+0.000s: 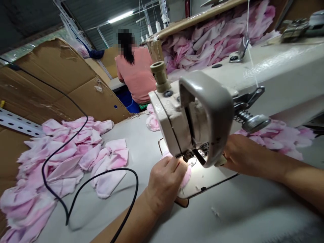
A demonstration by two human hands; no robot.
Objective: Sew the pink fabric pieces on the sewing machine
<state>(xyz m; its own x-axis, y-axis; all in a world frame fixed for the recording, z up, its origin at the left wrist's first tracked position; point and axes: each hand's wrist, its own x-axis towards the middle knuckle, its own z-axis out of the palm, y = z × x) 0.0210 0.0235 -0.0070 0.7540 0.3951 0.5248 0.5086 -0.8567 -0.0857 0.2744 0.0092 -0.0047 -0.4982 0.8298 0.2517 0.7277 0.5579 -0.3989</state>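
Observation:
A beige sewing machine (202, 111) stands on the grey table (227, 216). My left hand (165, 184) lies over a small pink fabric piece (186, 177) under the machine head, its fingers curled and pressing the piece down by the needle. My right hand (239, 155) reaches behind the machine's face guard on the right; its fingertips are hidden, so what it holds stays unseen.
A heap of pink fabric pieces (60, 158) covers the table's left side, crossed by a black cable (76, 189). More pink pieces (275, 138) lie behind the machine and fill a bin (215, 37). A person in a pink shirt (136, 74) sits ahead. Cardboard sheets (50, 77) lean at the left.

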